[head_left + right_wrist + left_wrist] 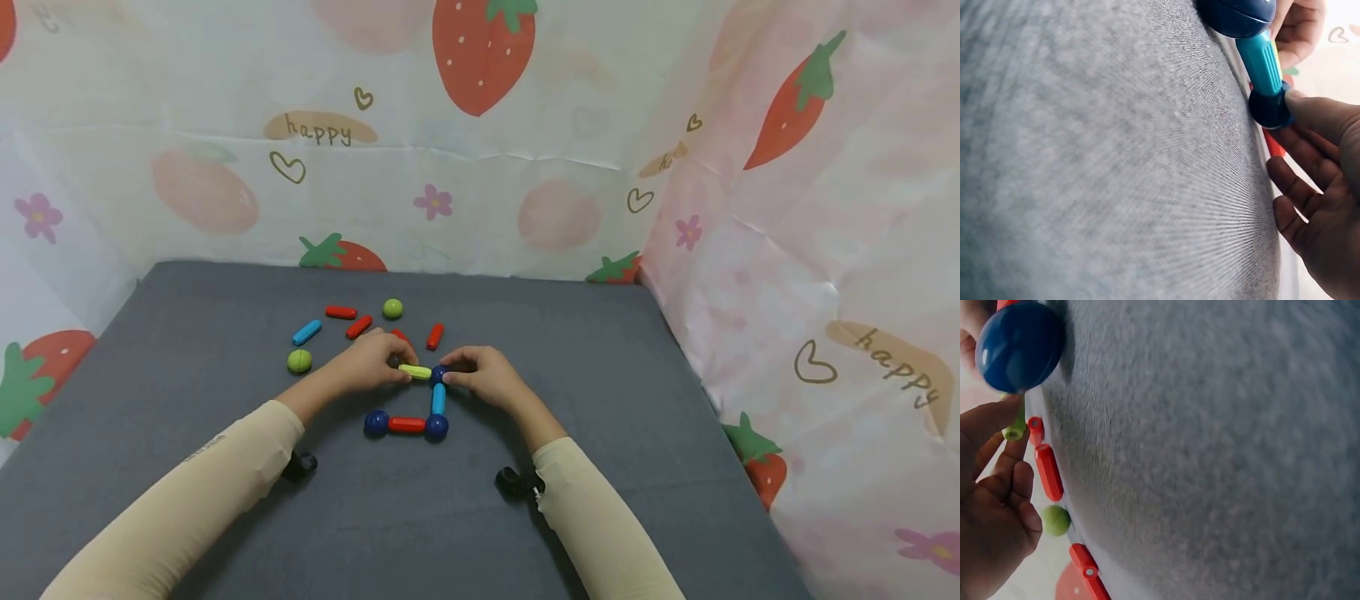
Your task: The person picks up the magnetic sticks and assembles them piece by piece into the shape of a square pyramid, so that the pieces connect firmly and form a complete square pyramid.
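**Yellow rod meets the far ball on the grey bench**

Both hands work at the far corner of a small frame of rods and balls in the middle of the grey bench point(225, 400). The left hand point(367, 362) pinches the yellow rod point(415, 372) in curled fingers and holds it level, its right end touching or just beside the far blue ball point(438, 373). The right hand point(483, 375) steadies that ball, thumb and fingers curled round it; the right wrist view shows a fingertip pressed on the ball point(1269, 109).

Judging by the layout, the step in hand is joining the yellow rod to the frame as its far side. The next move seems to call for keeping the rod level and the ball still while the ends seat, then a ball for the rod's free left end.

The frame so far is an L: a light blue rod point(438, 399) runs from the far ball to a near blue ball point(437, 427), and a red rod point(407, 424) links that to a third blue ball point(377, 422). The pieces are glossy, with rounded ends.

Loose parts lie beyond the hands: two green balls point(299, 361), a spare blue rod point(306, 332) and several red rods point(341, 312).
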Tool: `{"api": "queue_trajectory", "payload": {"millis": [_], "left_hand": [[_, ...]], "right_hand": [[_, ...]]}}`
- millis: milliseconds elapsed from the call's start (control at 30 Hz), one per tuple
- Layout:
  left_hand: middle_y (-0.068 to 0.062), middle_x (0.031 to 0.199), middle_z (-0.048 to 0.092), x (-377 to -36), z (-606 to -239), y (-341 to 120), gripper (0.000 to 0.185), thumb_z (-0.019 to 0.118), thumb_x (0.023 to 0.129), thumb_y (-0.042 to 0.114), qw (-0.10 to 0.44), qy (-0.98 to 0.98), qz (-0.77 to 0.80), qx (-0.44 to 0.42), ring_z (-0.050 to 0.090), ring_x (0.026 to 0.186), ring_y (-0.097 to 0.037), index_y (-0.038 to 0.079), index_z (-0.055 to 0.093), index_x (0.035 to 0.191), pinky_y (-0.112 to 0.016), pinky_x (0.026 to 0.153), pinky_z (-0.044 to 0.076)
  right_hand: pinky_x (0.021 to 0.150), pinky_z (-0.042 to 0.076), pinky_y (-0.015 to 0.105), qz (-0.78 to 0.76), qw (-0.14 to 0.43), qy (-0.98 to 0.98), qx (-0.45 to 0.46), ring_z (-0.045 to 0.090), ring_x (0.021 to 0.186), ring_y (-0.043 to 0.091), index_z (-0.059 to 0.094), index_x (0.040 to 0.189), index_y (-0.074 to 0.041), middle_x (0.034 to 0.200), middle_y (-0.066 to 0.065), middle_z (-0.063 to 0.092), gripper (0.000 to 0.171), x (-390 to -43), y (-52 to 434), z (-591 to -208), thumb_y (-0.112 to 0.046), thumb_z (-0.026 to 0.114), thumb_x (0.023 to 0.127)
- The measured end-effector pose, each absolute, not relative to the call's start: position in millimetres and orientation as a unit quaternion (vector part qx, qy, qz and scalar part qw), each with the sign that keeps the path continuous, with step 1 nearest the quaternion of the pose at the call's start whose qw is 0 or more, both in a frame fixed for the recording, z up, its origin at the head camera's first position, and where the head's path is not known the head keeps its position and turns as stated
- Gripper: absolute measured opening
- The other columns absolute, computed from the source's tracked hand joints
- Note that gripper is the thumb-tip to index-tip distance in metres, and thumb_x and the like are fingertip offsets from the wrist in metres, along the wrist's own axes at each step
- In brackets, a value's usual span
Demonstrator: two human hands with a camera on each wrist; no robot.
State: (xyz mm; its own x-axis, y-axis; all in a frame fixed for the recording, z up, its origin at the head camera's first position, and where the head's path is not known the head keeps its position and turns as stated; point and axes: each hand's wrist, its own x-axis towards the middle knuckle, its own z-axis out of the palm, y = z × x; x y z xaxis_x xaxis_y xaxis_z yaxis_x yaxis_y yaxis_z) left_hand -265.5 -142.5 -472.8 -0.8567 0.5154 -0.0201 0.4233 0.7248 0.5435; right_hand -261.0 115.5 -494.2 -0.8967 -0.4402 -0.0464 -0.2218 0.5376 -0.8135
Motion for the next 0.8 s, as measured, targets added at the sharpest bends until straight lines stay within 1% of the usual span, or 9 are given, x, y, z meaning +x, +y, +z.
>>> {"api": "queue_trajectory", "payload": {"millis": [100, 233, 300, 500, 700, 800], "left_hand": [[0.006, 0.100, 0.073, -265, -474, -141, 0.015, 0.081, 0.090, 0.018, 0.096, 0.919, 0.287, 0.252, 0.058, 0.093, -0.017, 0.019, 0.078, 0.104, -0.035, 0.083, 0.047], [0.003, 0.099, 0.073, -263, -475, -140, 0.015, 0.080, 0.090, 0.017, 0.116, 0.912, 0.304, 0.250, 0.062, 0.088, -0.014, 0.016, 0.077, 0.105, -0.032, 0.076, 0.052], [0.003, 0.098, 0.073, -262, -475, -138, 0.016, 0.080, 0.090, 0.017, 0.122, 0.911, 0.304, 0.250, 0.063, 0.087, -0.014, 0.015, 0.077, 0.105, -0.032, 0.076, 0.053], [0.004, 0.095, 0.072, -258, -475, -135, 0.014, 0.081, 0.089, 0.017, 0.119, 0.915, 0.303, 0.241, 0.062, 0.086, -0.013, 0.016, 0.076, 0.102, -0.033, 0.078, 0.053], [0.003, 0.097, 0.073, -254, -476, -132, 0.016, 0.081, 0.089, 0.018, 0.120, 0.915, 0.308, 0.231, 0.064, 0.090, -0.014, 0.015, 0.076, 0.104, -0.036, 0.082, 0.054], [0.003, 0.098, 0.073, -254, -477, -132, 0.016, 0.081, 0.089, 0.019, 0.120, 0.916, 0.307, 0.231, 0.064, 0.090, -0.014, 0.015, 0.076, 0.105, -0.035, 0.082, 0.053]], "right_hand": [[0.070, 0.053, 0.031, -0.440, 0.124, 0.868, -0.193, 0.063, 0.087, 0.016, 0.076, 0.116, -0.023, 0.105, -0.005, 0.074, 0.021, -262, 115, -495, -0.028, 0.076, 0.095], [0.071, 0.053, 0.031, -0.435, 0.123, 0.870, -0.195, 0.064, 0.089, 0.015, 0.076, 0.117, -0.022, 0.107, -0.004, 0.074, 0.022, -262, 117, -495, -0.027, 0.076, 0.095], [0.071, 0.054, 0.031, -0.433, 0.123, 0.871, -0.196, 0.063, 0.089, 0.016, 0.075, 0.117, -0.021, 0.107, -0.004, 0.074, 0.023, -261, 118, -494, -0.027, 0.075, 0.095], [0.079, 0.054, 0.031, -0.433, 0.122, 0.870, -0.203, 0.064, 0.095, 0.014, 0.075, 0.119, -0.020, 0.111, -0.003, 0.074, 0.024, -259, 120, -491, -0.026, 0.075, 0.095], [0.074, 0.054, 0.030, -0.434, 0.131, 0.869, -0.201, 0.064, 0.092, 0.015, 0.076, 0.118, -0.020, 0.110, -0.003, 0.074, 0.024, -259, 123, -490, -0.027, 0.077, 0.094], [0.074, 0.053, 0.030, -0.435, 0.136, 0.868, -0.198, 0.063, 0.092, 0.016, 0.076, 0.118, -0.020, 0.110, -0.003, 0.074, 0.024, -259, 123, -488, -0.027, 0.076, 0.094]]}}
